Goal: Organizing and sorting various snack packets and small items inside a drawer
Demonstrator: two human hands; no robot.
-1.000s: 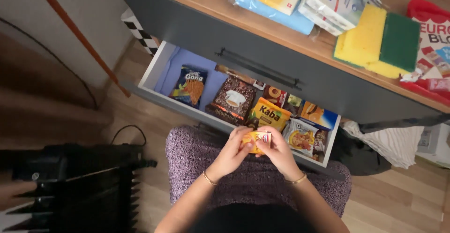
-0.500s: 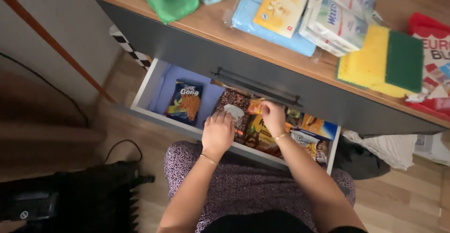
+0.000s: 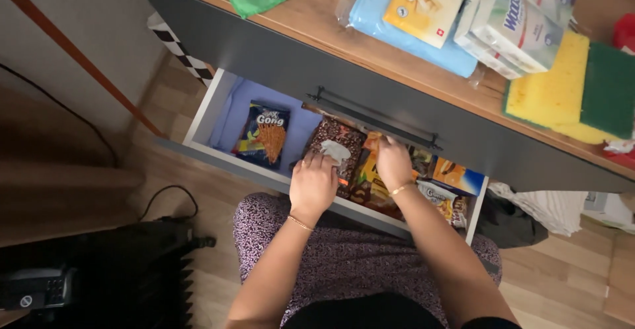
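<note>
Single view only; head-worn camera, looking steeply down past the person's lap to the floor; no second view to compare. Facing forward onto an open drawer (image 3: 218, 97) at frame centre, close range; both hands, left (image 3: 313, 182) and right (image 3: 394, 164), sit just below centre inside it. Desk top (image 3: 344, 41) crosses the upper edge, cut off; a dark heater (image 3: 112, 269) fills the lower left corner.

Open drawer (image 3: 213, 97): bare floor at 9 o'clock around the snack bag (image 3: 263, 134); from the coffee bag (image 3: 336, 149) toward 3 o'clock, packets lie packed edge to edge. At 12 o'clock the closed drawer front with its black handle (image 3: 374, 114) overhangs the rear, narrowing access there.
</note>
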